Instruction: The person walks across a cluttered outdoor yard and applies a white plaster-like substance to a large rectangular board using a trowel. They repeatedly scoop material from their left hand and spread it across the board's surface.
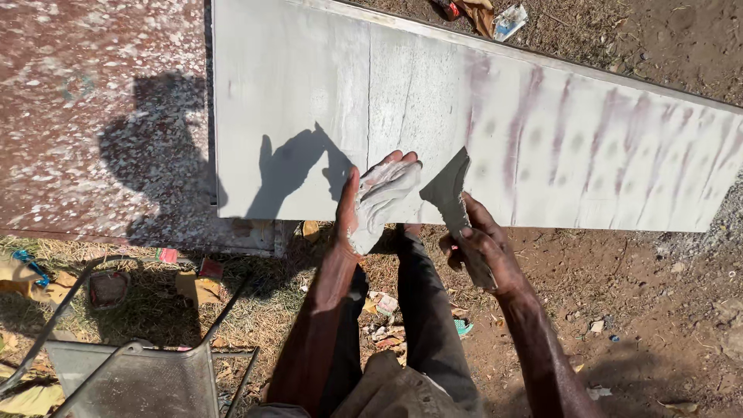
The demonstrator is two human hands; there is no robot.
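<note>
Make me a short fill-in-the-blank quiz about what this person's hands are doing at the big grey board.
1. The right hand grips a putty ____ by its handle.
2. The left hand is smeared with pale ____ putty.
3. The grey board carries faint ____ streaks on its right part.
4. The hands' shadow falls on the ____.

Missing words: knife; grey; purple; board.

A long grey board (309, 101) is laid flat, raised above bare dirt ground (658, 310); purple streaks are seen across its right half, a thin crack down its middle. A speckled reddish slab (85, 116) is set just beside its left edge. Dry grass, scraps of wrapper (383, 303) and a small tin (107, 288) are scattered on the ground below.
</note>
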